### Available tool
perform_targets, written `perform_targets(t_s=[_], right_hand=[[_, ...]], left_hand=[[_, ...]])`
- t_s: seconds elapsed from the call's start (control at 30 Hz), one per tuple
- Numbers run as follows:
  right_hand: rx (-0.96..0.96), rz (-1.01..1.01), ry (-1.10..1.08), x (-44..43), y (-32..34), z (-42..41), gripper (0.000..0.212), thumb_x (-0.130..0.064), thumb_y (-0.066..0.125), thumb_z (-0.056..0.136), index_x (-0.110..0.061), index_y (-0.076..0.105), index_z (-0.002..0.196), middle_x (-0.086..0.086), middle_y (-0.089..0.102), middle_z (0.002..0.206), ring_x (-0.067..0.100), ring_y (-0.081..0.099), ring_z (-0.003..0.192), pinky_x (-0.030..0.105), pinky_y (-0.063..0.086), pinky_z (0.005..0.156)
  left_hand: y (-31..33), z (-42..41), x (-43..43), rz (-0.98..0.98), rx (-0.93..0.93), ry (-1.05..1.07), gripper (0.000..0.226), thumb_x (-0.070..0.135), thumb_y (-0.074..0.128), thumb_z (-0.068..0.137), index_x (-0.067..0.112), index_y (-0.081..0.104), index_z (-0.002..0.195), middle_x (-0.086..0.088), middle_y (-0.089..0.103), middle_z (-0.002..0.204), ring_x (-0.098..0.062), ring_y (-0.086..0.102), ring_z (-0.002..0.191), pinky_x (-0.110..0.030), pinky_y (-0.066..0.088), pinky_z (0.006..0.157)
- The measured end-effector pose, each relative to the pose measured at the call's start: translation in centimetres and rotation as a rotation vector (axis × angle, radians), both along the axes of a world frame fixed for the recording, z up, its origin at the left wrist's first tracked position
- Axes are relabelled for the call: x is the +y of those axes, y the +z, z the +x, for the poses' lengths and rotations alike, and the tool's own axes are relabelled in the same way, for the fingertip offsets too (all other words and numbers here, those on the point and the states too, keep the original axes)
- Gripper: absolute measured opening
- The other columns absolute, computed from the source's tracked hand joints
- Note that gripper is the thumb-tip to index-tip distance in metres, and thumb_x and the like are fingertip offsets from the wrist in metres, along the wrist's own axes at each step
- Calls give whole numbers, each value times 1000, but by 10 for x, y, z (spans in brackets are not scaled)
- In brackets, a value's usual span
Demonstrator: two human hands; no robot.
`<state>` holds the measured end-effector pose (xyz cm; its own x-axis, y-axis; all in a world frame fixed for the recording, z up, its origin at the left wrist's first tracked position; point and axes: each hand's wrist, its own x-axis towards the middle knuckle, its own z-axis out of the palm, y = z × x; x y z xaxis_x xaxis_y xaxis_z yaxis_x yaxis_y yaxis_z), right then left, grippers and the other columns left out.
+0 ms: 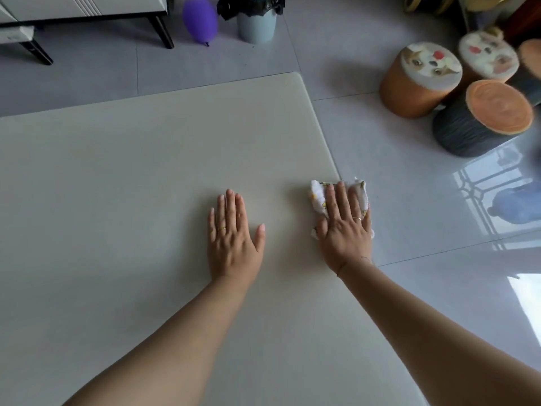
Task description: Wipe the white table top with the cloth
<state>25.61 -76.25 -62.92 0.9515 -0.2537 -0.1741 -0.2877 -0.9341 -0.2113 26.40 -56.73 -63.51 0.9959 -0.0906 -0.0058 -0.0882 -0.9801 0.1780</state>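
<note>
The white table top [131,177] fills the left and middle of the head view. A small white cloth [317,197] with a yellow print lies at the table's right edge, partly hanging over it. My right hand [344,227] presses flat on the cloth, fingers together and stretched forward, covering most of it. My left hand [234,235] rests palm down on the bare table to the left of the cloth, fingers apart from the thumb, holding nothing. Both hands wear a ring.
Beyond the table's right edge is glossy tiled floor with several round stools [421,80], one dark with an orange top [483,118]. At the back stand a purple balloon [200,17], a pale bin [256,22] and a white cabinet on black legs [87,10].
</note>
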Motion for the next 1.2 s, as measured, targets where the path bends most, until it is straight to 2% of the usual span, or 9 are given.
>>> perform_targets(t_s=[0.1,0.2,0.27,0.33,0.47,0.6,0.7,0.97,1.2], right_hand=[[-11,-5,-21,19,0,-18,61,-36,27,97,-29,-4,149,-8,-11,157,9,-15,144,37,-11,115],[13,15,153,13,4,-37,64,-37,27,94,-30,-5,149,-12,-16,153,6,-21,140,36,-8,116],[14,7,230,-1,8,-44,63,-41,17,90,-30,-2,149,-13,-15,152,4,-21,139,32,-10,116],[19,2,169,-8,11,-51,66,-44,7,85,-30,-3,149,-13,-14,153,5,-20,140,31,-10,115],[31,24,-18,6,9,-68,61,-39,15,92,-30,-6,148,-11,-16,154,7,-22,139,36,-8,116],[28,-13,177,10,9,-92,66,-41,13,85,-27,-4,148,-8,-10,155,16,-10,145,38,-6,117],[7,4,270,-7,11,-100,64,-41,16,88,-30,-2,148,-10,-5,156,12,-9,145,34,-10,116],[10,22,-128,9,3,-113,59,-41,11,93,-32,-21,142,-11,-21,154,6,-26,139,34,-15,114],[42,14,152,-10,12,-146,67,-43,8,81,-32,-16,143,-13,-17,153,9,-21,142,28,-19,112]], left_hand=[[2,-21,-3,-6,-28,-16,69,43,31,92,0,28,145,-16,25,153,-30,24,142,-43,17,117],[-1,-59,-6,-23,-39,-56,67,43,33,92,0,32,144,-16,29,152,-30,28,141,-44,22,114],[-3,-78,-6,-21,-18,-65,67,44,31,93,-1,33,143,-16,29,152,-29,29,140,-44,23,113],[-3,-86,-5,-23,-2,-60,67,44,31,93,-1,35,142,-16,30,151,-29,30,139,-44,24,112],[-2,-85,-7,-40,0,-47,66,42,34,90,0,37,141,-15,32,150,-29,31,139,-45,25,112],[-3,-86,-5,-38,12,-54,67,42,34,90,0,35,142,-15,32,151,-29,30,140,-45,25,112],[-1,-85,-6,-33,3,-53,67,41,33,90,-1,36,141,-17,32,150,-31,32,139,-45,25,112],[-1,-86,-8,-12,12,-56,68,41,30,88,-3,37,140,-20,34,148,-34,35,137,-43,21,113],[5,-98,-11,-13,-20,-62,66,40,30,91,-3,36,141,-20,34,149,-34,35,137,-43,18,114]])
